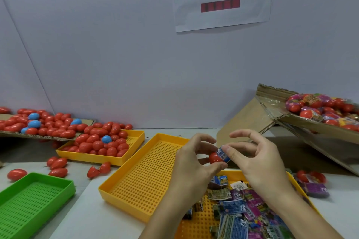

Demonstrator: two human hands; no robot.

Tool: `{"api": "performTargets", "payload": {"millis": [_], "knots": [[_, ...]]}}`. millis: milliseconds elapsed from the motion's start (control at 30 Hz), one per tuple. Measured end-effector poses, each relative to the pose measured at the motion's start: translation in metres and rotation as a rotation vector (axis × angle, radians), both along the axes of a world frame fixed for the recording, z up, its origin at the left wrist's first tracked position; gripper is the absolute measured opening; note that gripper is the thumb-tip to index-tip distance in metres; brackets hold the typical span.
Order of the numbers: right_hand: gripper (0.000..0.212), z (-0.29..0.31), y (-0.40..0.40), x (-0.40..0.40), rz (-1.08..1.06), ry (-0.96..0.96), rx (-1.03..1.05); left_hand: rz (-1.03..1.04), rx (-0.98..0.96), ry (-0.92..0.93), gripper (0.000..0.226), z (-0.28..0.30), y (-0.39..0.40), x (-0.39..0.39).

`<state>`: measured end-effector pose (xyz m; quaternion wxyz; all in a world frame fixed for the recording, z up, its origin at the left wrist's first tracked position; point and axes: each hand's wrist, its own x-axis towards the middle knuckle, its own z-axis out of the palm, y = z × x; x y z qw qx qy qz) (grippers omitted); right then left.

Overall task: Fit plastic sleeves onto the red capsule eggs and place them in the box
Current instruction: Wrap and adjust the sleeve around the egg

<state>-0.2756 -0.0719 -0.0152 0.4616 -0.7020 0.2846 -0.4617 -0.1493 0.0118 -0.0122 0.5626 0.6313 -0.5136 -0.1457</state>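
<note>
Big tilted cardboard box [303, 122] at far right, sleeved eggs [322, 110] piled inside. On the counter [91, 213], a long yellow tray [139, 178] with loose plastic sleeves [242, 213] heaped at its near end; a second yellow tray [134, 139] heaped with red eggs [101, 143]; a green tray [35, 200] at near left. Above the long tray, the left hand [192, 163] grips a red capsule egg [215, 158] in curled fingers, and the right hand [258, 159] pinches a blue sleeve [223, 153] over the egg's right end.
</note>
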Motion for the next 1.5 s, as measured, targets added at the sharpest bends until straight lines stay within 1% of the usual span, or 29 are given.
{"api": "performTargets", "payload": {"millis": [133,233,300,433,567,700,867,1133,1333,1433,1500], "knots": [[0.029,0.001,0.002,0.0,0.005,-0.019,-0.033,-0.02,-0.031,-0.027,0.027,-0.001,-0.001,-0.002],[0.029,0.001,0.004,0.0,0.023,-0.014,-0.093,-0.017,-0.068,0.027,0.022,0.0,-0.001,-0.001],[0.039,0.0,0.005,0.0,0.024,0.032,-0.173,-0.012,-0.1,0.088,0.022,0.001,-0.001,0.001],[0.071,-0.004,0.009,0.003,0.018,0.175,-0.343,-0.001,-0.137,0.182,0.023,0.002,-0.001,0.004],[0.085,-0.006,0.013,0.008,-0.008,0.255,-0.45,-0.002,-0.143,0.186,0.023,0.0,-0.001,0.002],[0.08,-0.009,0.013,0.01,-0.064,0.232,-0.5,-0.022,-0.152,0.19,0.02,-0.001,-0.003,0.002],[0.082,-0.008,0.013,0.011,-0.082,0.221,-0.546,-0.034,-0.197,0.276,0.002,-0.002,-0.003,0.002],[0.084,-0.01,0.01,0.009,-0.125,0.199,-0.557,-0.04,-0.202,0.315,0.002,-0.004,-0.004,0.001],[0.097,-0.013,0.007,0.01,-0.102,0.214,-0.537,-0.044,-0.141,0.342,0.003,-0.006,-0.004,0.005],[0.098,-0.013,0.008,0.01,-0.06,0.204,-0.534,-0.072,-0.102,0.39,0.011,-0.006,-0.004,0.006],[0.097,-0.012,0.01,0.009,-0.026,0.19,-0.518,-0.11,-0.069,0.349,0.015,-0.006,-0.004,0.005]]}}
